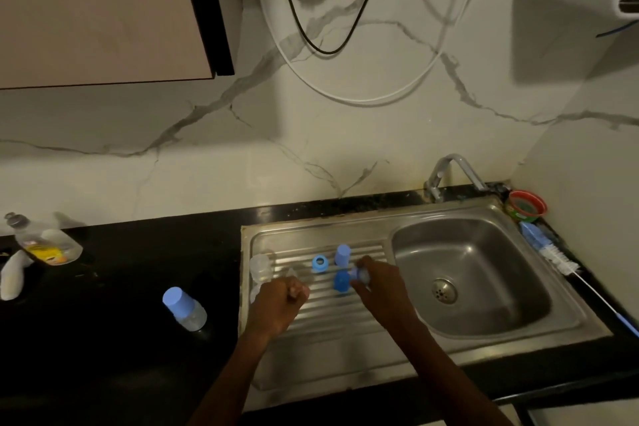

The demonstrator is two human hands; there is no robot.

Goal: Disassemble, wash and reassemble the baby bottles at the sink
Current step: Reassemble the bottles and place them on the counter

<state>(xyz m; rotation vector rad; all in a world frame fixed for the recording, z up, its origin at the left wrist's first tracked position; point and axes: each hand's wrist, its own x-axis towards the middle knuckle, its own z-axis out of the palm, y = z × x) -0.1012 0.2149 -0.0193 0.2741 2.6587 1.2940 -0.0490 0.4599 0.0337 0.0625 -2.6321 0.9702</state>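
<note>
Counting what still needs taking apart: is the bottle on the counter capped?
Capped. The bottle stands apart on the black counter with its blue cap on.

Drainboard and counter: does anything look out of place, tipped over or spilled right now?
One thing stands out: a capped baby bottle sits alone on the black counter, left of the sink, apart from the blue caps and ring on the drainboard. The soap bottle lies tilted at far left. No spill is visible.
</note>
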